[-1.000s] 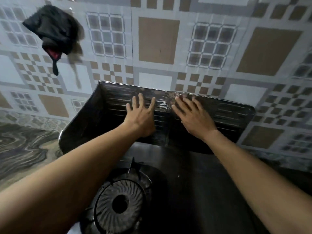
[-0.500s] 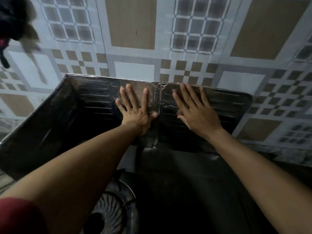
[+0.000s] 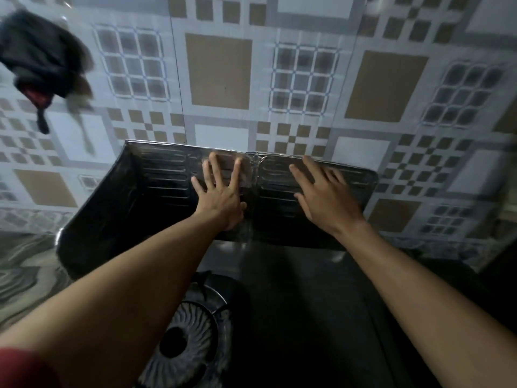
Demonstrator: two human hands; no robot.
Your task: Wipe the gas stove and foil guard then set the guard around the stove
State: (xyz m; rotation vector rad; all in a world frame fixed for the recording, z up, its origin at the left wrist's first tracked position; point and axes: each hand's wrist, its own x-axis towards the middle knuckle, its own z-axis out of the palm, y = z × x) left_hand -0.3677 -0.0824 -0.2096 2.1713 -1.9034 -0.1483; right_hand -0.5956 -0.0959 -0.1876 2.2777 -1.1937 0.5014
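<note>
foil guard (image 3: 165, 189) stands upright behind the gas stove (image 3: 293, 303), back panel against the tiled wall (image 3: 218, 71), left wing folded forward along the stove's left side. a right wing can't be made out; the panel's right end sits against the wall. looks like the placement step, wiping likely done, no cloth in either hand.

left hand (image 3: 221, 196) is flat on the back panel just left of the centre seam, fingers spread, holding nothing. right hand (image 3: 326, 198) is flat just right of the seam, fingers spread too, a bit motion-blurred. palms either side of the fold makes sense: that seam is the weak hinge, and even pressure there seats the thin panel against the wall without creasing it.

burner (image 3: 190, 340) sits front-left on the stove top, under the left forearm, well clear of the guard. the guard's bottom edge appears to rest at the stove's rear edge; exact contact too dark to tell.

patterned table (image 3: 19, 264) shows left of the left wing. dark cloth (image 3: 42, 54) hangs on the wall upper left, well away from the work.
</note>
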